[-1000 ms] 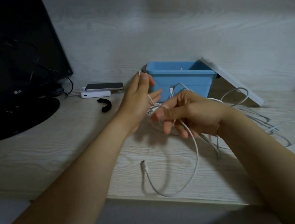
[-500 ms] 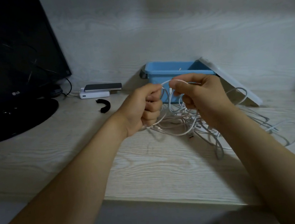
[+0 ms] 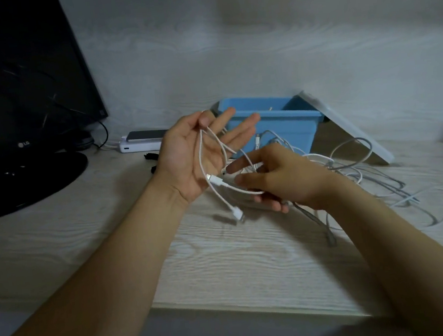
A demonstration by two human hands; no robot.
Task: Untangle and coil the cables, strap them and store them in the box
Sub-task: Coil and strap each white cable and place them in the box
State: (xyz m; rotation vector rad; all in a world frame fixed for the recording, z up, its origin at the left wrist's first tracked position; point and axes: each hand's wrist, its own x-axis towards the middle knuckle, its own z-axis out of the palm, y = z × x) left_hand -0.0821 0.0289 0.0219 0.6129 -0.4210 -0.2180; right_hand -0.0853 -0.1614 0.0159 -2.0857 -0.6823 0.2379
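- The left hand [image 3: 185, 155] is spreading out flat with its palm turned up. Half a second ago it was a fist pressed close to the other fist.
- Its thumb seems to be pinning one white cable [image 3: 201, 153] near the forefinger. The other fingers are lying straight, and the strand is draping down across the palm.
- The right hand [image 3: 280, 180] is sitting just below and beside the left palm. It has dropped from its earlier place level with the left hand, and its curled fingers are gripping the same cable's lower run.
- Judging from this, the tugging is giving way to winding the freed strand round the left hand, so coiling is only starting.
- Two plugs [image 3: 215, 180] are dangling under the left palm.
- The cable tangle [image 3: 355, 176] is lying on the table [image 3: 226, 265] beyond the right wrist, white and grey strands still crossing. I cannot count how many cables are in it.
- One blue box [image 3: 288, 129] is standing just behind both hands, open, with one lid [image 3: 349, 129] leaning against its far side. No coil is showing in it.
- One black strap [image 3: 151, 157] is peeking out behind the left hand's heel, unused.
- Further out past the left hand, one phone [image 3: 146, 134] is resting on one power bank [image 3: 139, 147], beside one monitor [image 3: 9, 82].
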